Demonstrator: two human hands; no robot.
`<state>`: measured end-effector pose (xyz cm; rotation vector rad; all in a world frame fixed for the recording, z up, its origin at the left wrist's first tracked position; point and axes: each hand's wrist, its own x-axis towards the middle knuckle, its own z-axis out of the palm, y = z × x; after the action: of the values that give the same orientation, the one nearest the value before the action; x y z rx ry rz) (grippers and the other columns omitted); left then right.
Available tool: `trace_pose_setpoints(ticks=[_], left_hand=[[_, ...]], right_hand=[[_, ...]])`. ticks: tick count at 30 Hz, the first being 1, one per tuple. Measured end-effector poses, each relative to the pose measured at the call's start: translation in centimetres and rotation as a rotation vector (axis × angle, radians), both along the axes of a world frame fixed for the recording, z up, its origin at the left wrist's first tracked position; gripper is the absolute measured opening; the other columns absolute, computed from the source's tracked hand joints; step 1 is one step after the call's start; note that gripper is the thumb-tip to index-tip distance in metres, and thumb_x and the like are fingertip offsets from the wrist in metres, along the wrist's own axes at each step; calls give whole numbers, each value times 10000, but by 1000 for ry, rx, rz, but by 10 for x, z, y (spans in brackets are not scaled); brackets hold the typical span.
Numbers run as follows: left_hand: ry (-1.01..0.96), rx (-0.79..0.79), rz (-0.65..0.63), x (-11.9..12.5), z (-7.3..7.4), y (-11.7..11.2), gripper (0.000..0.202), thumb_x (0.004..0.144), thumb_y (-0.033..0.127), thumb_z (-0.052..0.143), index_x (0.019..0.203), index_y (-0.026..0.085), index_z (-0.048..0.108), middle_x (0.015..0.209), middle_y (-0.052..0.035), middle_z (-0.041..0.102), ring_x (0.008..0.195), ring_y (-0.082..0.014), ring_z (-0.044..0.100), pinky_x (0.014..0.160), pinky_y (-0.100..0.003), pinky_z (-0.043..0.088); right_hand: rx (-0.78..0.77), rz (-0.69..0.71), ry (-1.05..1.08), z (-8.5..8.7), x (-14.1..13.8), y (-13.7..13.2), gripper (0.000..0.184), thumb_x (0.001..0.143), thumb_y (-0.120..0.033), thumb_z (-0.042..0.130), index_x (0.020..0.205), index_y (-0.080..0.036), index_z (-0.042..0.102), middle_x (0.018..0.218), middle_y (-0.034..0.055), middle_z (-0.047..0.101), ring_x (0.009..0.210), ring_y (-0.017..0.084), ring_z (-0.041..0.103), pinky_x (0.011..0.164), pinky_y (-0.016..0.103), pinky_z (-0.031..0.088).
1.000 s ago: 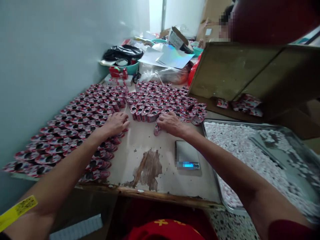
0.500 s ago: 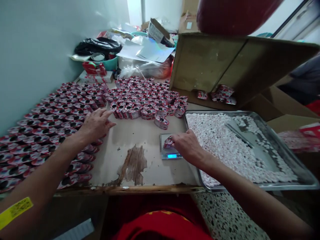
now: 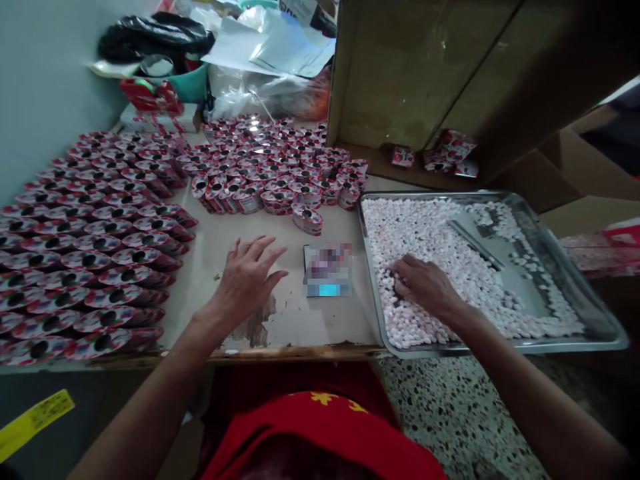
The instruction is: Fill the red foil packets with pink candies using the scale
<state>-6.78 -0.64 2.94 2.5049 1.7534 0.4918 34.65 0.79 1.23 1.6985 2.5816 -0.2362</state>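
My left hand (image 3: pixel 247 277) lies flat on the worn table (image 3: pixel 280 313), fingers spread, just left of a small digital scale (image 3: pixel 327 270) that bears a red-and-white container. My right hand (image 3: pixel 425 287) rests in a metal tray (image 3: pixel 500 343) of small pinkish-white candies (image 3: pixel 425 233), its fingers curled down into the pile; what they hold is hidden. Several rows of red-and-white heart-shaped containers (image 3: pixel 100 227) cover the left of the table. Another cluster (image 3: pixel 280 167) stands at the back, with one container (image 3: pixel 307 219) apart in front of it.
An open cardboard box (image 3: pixel 425 87) stands behind the tray with a few red packets (image 3: pixel 450 153) at its foot. Papers, plastic bags and a teal basin (image 3: pixel 190 83) crowd the back left by the wall. A metal scoop (image 3: pixel 475 243) lies in the tray.
My right hand left a container on the scale and moved right into the candy tray. My left hand slid from the container rows to the table beside the scale. The view tilted down.
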Motion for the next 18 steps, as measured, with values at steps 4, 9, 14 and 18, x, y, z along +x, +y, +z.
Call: trace_pose_setpoints(ticks=[4, 9, 14, 18], left_hand=[[2, 11, -13, 2, 12, 3, 365, 981, 294, 685, 1346, 293, 680, 1493, -126, 650, 1430, -371, 565, 1272, -685, 259], [-139, -74, 2, -4, 9, 2, 428, 935, 304, 760, 1350, 255, 665, 1288, -118, 746, 1191, -334, 704, 1089, -540, 534], [-337, -82, -39, 23, 6, 6, 615, 846, 220, 861, 1404, 242, 604, 1292, -94, 745, 1206, -290, 704, 1084, -458, 553], [-492, -102, 55, 51, -3, 6, 744, 720, 224, 966, 1365, 235, 596, 1187, -69, 759, 1131, -272, 715, 1044, -444, 566]], right_hand=[[-126, -214, 274, 7, 19, 26, 212, 904, -313, 601, 992, -221, 770, 805, 33, 730, 689, 198, 636, 653, 309, 413], [-422, -565, 859, 13, 38, 23, 395, 733, -552, 801, 899, -201, 735, 641, -4, 591, 545, 143, 471, 518, 288, 332], [-359, -728, 1003, 15, 33, 19, 317, 728, -484, 779, 845, -215, 660, 668, -3, 567, 545, 130, 441, 494, 273, 305], [-109, -517, 612, 18, 29, 18, 284, 808, -447, 725, 945, -199, 735, 621, -1, 573, 560, 160, 475, 527, 294, 344]])
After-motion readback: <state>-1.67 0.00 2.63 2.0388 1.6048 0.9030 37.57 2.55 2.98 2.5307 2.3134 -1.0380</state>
